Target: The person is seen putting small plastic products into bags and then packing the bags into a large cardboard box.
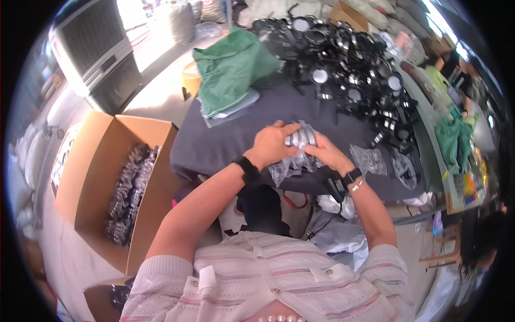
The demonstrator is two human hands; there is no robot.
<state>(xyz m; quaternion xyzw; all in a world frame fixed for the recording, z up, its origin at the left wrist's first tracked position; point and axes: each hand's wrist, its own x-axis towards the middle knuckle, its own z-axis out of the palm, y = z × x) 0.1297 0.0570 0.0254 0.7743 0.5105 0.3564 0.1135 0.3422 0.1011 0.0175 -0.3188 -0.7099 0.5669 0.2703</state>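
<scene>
Over the near part of the dark-covered table, both my hands grip a bundle of shiny silvery pieces in clear plastic [302,138]. My left hand [271,144] closes on its left side, with thumb and fingers pressed to it. From the right, my right hand [329,154] pinches the same bundle. Loose clear plastic [282,170] hangs below the fingers toward the table's near edge. What exactly lies inside the wrap I cannot make out. Dark bands circle both my wrists, and a black box-shaped device [336,188] sits by the right one.
A heap of black parts with round silvery discs [343,70] covers the table's far right. Green cloth [230,67] lies far left. Clear plastic bags [369,160] rest right of my hands. Left of the table stands an open cardboard box [94,177] holding wrapped silvery pieces [129,193].
</scene>
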